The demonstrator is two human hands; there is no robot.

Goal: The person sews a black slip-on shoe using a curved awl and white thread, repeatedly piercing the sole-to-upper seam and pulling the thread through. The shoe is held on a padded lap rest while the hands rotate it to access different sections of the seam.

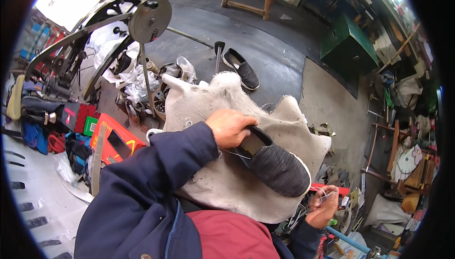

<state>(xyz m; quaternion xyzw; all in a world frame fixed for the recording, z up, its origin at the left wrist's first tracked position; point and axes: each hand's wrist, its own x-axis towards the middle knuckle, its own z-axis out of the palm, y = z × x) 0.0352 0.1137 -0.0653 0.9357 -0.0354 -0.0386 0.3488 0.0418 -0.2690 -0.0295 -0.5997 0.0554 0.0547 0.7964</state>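
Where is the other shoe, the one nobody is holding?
The loose grey shoe lies on the dark floor near the top middle of the head view, beyond the pale cloth on the lap, beside an upright metal stand.

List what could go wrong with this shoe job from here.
1. The left hand grips only the heel of the shoe, so the shoe could twist on the lap cloth.
2. The thread in the right hand runs beside cluttered tools and may snag.

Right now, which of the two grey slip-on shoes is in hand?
The near shoe on the pale cloth, left hand gripping its heel; the other shoe lies untouched on the floor.
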